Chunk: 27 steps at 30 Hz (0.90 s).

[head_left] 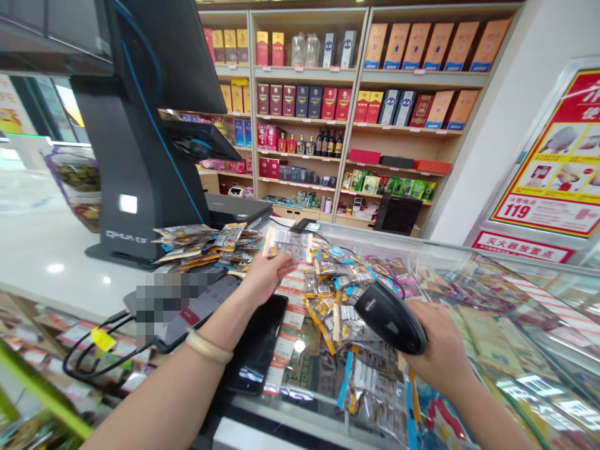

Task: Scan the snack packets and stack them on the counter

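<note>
My left hand (266, 278), with a gold bracelet on the wrist, grips a small clear-and-white snack packet (288, 242) above the counter. My right hand (440, 340) is wrapped round a black handheld barcode scanner (390, 317), its head tilted toward the left. Beneath the scanner lies a spread of similar snack packets (349, 325) with orange and blue edges. A stacked pile of packets (201, 244) is just left of my left hand. Under my left forearm are a black tablet or phone (255, 344) and another device with a lit screen (206, 309).
A large black checkout terminal (135, 156) stands on the white counter (56, 250) at left. Black cables (89, 362) hang over its edge. The glass display case (510, 300) runs rightward. Shelves of boxed bottles (304, 100) line the back wall.
</note>
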Each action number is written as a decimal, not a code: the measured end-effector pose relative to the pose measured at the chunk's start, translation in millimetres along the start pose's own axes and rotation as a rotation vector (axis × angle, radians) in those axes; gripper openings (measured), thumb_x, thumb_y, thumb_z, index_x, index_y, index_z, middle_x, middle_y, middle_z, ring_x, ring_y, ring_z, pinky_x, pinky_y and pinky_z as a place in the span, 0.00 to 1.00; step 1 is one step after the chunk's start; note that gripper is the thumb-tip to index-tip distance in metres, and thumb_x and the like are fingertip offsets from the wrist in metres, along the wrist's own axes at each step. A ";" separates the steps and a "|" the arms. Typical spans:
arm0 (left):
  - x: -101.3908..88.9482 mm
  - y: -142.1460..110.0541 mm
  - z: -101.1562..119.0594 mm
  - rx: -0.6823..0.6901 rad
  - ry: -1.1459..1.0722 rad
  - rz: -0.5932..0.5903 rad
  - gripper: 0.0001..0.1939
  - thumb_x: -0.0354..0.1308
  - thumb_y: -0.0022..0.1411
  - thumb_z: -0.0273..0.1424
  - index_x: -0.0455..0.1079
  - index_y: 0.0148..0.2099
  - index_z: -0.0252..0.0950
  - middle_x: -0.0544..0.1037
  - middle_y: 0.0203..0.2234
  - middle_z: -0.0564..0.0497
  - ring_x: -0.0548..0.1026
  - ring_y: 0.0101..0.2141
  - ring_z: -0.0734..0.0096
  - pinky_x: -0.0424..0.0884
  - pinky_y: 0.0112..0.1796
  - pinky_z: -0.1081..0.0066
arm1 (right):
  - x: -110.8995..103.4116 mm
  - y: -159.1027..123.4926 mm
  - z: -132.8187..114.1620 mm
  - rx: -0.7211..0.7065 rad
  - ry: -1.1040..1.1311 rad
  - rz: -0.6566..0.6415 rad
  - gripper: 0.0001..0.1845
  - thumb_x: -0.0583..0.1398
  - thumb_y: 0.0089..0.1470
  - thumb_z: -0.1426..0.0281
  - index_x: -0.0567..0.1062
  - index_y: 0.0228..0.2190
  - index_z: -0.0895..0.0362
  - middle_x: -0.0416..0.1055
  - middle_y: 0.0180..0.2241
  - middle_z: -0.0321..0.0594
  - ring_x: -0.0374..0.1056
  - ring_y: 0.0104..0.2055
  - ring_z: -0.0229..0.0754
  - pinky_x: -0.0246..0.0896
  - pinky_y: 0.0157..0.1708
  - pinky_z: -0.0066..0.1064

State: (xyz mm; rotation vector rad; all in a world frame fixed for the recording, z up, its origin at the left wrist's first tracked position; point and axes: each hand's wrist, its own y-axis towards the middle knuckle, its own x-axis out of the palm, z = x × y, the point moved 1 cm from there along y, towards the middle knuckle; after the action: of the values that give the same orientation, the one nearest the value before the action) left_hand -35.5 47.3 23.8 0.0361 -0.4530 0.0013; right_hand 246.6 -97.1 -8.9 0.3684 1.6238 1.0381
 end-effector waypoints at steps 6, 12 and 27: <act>-24.8 24.4 35.2 0.184 -0.373 0.306 0.10 0.58 0.54 0.13 0.68 0.33 0.32 0.79 0.29 0.49 0.80 0.36 0.77 0.75 0.40 0.81 | 0.6 -0.7 -0.7 -0.023 0.012 -0.004 0.10 0.54 0.51 0.69 0.71 0.37 0.54 0.73 0.30 0.39 0.69 0.32 0.44 0.57 0.34 0.36; -20.6 16.3 16.1 0.199 -0.091 0.150 0.14 0.66 0.49 0.23 0.70 0.40 0.33 0.79 0.32 0.49 0.78 0.32 0.74 0.74 0.34 0.75 | 1.3 -1.1 0.1 -0.013 -0.014 0.002 0.11 0.53 0.52 0.68 0.71 0.38 0.55 0.74 0.32 0.42 0.69 0.33 0.46 0.58 0.35 0.37; -4.5 3.7 -41.5 0.161 0.911 -0.397 0.24 0.61 0.44 0.33 0.78 0.46 0.38 0.80 0.25 0.53 0.72 0.24 0.71 0.64 0.28 0.74 | 1.3 -0.4 0.1 0.012 0.008 -0.006 0.12 0.54 0.50 0.70 0.71 0.37 0.55 0.73 0.31 0.40 0.68 0.32 0.44 0.55 0.34 0.35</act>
State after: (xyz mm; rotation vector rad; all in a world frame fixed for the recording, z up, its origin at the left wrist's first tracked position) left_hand -21.4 52.5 -15.3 0.2709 0.4715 -0.3246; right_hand 246.4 -96.4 -10.0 0.3677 1.6374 1.0271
